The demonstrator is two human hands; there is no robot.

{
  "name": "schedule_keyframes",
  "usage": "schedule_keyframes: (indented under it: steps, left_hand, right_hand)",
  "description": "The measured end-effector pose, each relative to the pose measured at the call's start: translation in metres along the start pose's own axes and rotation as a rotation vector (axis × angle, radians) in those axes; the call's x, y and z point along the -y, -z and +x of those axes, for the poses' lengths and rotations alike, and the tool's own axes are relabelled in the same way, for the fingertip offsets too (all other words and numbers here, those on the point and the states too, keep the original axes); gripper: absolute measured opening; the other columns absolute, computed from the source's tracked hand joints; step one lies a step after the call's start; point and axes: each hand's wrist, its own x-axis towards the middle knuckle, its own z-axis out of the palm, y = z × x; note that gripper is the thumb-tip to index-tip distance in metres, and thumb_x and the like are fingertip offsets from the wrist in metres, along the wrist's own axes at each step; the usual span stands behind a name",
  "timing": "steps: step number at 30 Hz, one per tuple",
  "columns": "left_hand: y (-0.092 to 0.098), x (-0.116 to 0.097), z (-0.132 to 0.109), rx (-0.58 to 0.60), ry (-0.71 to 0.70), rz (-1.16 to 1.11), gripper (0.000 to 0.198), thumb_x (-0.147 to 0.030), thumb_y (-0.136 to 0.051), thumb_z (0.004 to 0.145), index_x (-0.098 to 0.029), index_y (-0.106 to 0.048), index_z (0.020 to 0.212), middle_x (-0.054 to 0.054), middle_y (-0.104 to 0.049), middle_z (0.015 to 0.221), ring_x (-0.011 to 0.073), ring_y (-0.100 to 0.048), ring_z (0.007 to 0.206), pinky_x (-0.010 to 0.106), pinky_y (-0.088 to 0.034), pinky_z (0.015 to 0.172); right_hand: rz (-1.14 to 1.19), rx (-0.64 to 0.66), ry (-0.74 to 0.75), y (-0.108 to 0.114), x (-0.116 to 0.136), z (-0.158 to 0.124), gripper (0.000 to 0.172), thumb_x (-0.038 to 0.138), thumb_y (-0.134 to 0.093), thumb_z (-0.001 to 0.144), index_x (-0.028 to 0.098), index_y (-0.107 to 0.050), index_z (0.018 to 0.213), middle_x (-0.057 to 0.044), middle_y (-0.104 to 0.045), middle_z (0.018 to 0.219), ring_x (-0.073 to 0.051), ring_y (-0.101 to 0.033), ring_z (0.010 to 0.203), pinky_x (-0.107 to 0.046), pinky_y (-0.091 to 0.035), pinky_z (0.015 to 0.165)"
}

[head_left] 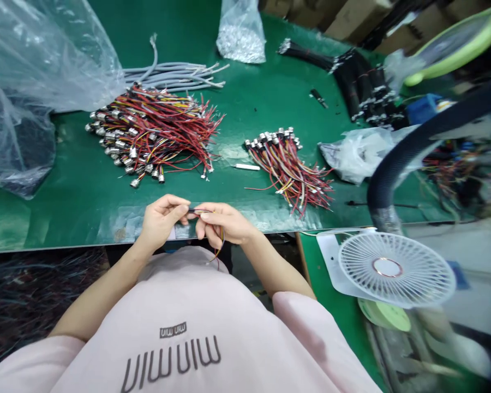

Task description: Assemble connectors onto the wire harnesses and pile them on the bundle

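Observation:
Close to the table's front edge, my left hand [163, 218] pinches the dark end of a wire harness [202, 211]. My right hand [225, 222] has its fingers closed on the same harness, around its thin coloured wires, whose loose ends dangle below toward my shirt. The connector tip is hidden in the left fingers. Beyond my hands lies a large pile of wire harnesses [159, 128] with metal connectors and red, yellow, white and black wires. A smaller bundle of the same kind [290, 169] lies to the right, beside a small white stick-like tool [246, 167].
Grey cables [175, 75] lie behind the large pile, next to a clear plastic bag [45, 54]. A bag of small shiny parts [241, 33] stands at the back. Black cable bundles [349, 82], a white bag [355, 155], a dark hose [405, 147] and a white fan [396, 268] occupy the right.

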Motion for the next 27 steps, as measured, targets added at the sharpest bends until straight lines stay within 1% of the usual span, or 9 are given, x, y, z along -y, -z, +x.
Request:
schedule_keyframes:
  steps: [3,7,11,15,18,20,22,24,27]
  left_hand:
    - [0.001,0.0,-0.001,-0.018,-0.045,-0.015,0.024,-0.038,-0.081,0.071,-0.018,-0.073,0.081,-0.002,-0.066,0.058,0.0105,-0.062,0.051,0.021,-0.051,0.054]
    - [0.004,0.004,-0.002,-0.038,-0.075,-0.041,0.022,-0.036,-0.083,0.069,-0.019,-0.073,0.08,-0.002,-0.067,0.066,0.0094,-0.063,0.053,0.02,-0.052,0.056]
    - [0.006,0.009,-0.002,0.064,-0.03,-0.032,0.027,-0.034,-0.08,0.073,-0.018,-0.074,0.094,0.002,-0.073,0.077,0.0134,-0.068,0.064,0.025,-0.057,0.066]
    - [0.008,0.012,-0.001,0.12,-0.042,-0.086,0.032,-0.037,-0.075,0.079,-0.019,-0.072,0.106,0.006,-0.075,0.088,0.0149,-0.069,0.073,0.027,-0.058,0.07]
    - [0.008,0.012,0.0,0.114,-0.031,-0.081,0.03,-0.037,-0.072,0.082,-0.019,-0.072,0.106,0.005,-0.074,0.086,0.0141,-0.068,0.073,0.025,-0.057,0.071]
    - [0.008,0.012,0.0,0.114,-0.019,-0.071,0.029,-0.038,-0.071,0.083,-0.019,-0.072,0.105,0.005,-0.073,0.085,0.0141,-0.067,0.073,0.025,-0.056,0.071]
    - [0.008,0.012,0.0,0.121,-0.01,-0.059,0.029,-0.038,-0.07,0.084,-0.019,-0.072,0.105,0.004,-0.073,0.083,0.0138,-0.067,0.073,0.025,-0.056,0.071]
    - [0.008,0.012,0.0,0.125,-0.004,-0.054,0.028,-0.039,-0.07,0.084,-0.02,-0.072,0.105,0.004,-0.073,0.083,0.0135,-0.066,0.073,0.024,-0.055,0.072]
    - [0.009,0.013,0.0,0.116,-0.004,-0.06,0.03,-0.04,-0.069,0.084,-0.019,-0.073,0.105,0.004,-0.072,0.082,0.0139,-0.066,0.072,0.025,-0.055,0.071]
  right_hand:
    - [0.059,0.108,-0.053,0.01,0.002,-0.021,0.042,0.045,-0.057,0.088,0.013,-0.057,0.114,0.006,-0.061,0.054,-0.002,-0.029,0.028,-0.015,-0.023,0.03]
    - [-0.039,0.105,-0.111,0.024,0.014,-0.053,0.041,0.048,-0.057,0.089,0.009,-0.062,0.1,0.011,-0.045,0.043,-0.003,-0.026,0.029,-0.017,-0.022,0.03]
    - [-0.234,0.026,-0.079,0.035,0.041,-0.083,0.038,0.047,-0.059,0.088,0.01,-0.063,0.095,0.012,-0.038,0.042,-0.003,-0.024,0.033,-0.017,-0.023,0.033]
    - [-0.58,-0.249,0.083,0.054,0.084,-0.114,0.037,0.046,-0.051,0.093,0.012,-0.063,0.099,0.011,-0.037,0.044,-0.004,-0.026,0.035,-0.018,-0.022,0.037]
    - [-0.977,-0.603,0.195,0.081,0.121,-0.13,0.033,0.041,-0.046,0.096,0.013,-0.064,0.099,0.009,-0.038,0.048,-0.007,-0.03,0.041,-0.021,-0.025,0.043]
    - [-1.325,-0.89,0.213,0.103,0.143,-0.132,0.03,0.034,-0.043,0.097,0.014,-0.066,0.094,0.003,-0.046,0.054,-0.01,-0.04,0.049,-0.023,-0.03,0.051]
    - [-1.657,-1.169,0.116,0.125,0.159,-0.128,0.03,0.029,-0.04,0.097,0.013,-0.066,0.096,-0.005,-0.06,0.068,-0.016,-0.052,0.063,-0.027,-0.033,0.06]
    - [-1.884,-1.317,-0.1,0.143,0.166,-0.118,0.036,0.028,-0.032,0.1,0.011,-0.061,0.113,-0.014,-0.067,0.084,-0.022,-0.059,0.076,-0.029,-0.035,0.066]
    - [-2.029,-1.208,-0.362,0.162,0.154,-0.102,0.041,0.023,-0.025,0.1,0.015,-0.048,0.133,-0.017,-0.07,0.1,-0.025,-0.064,0.086,-0.029,-0.036,0.069]
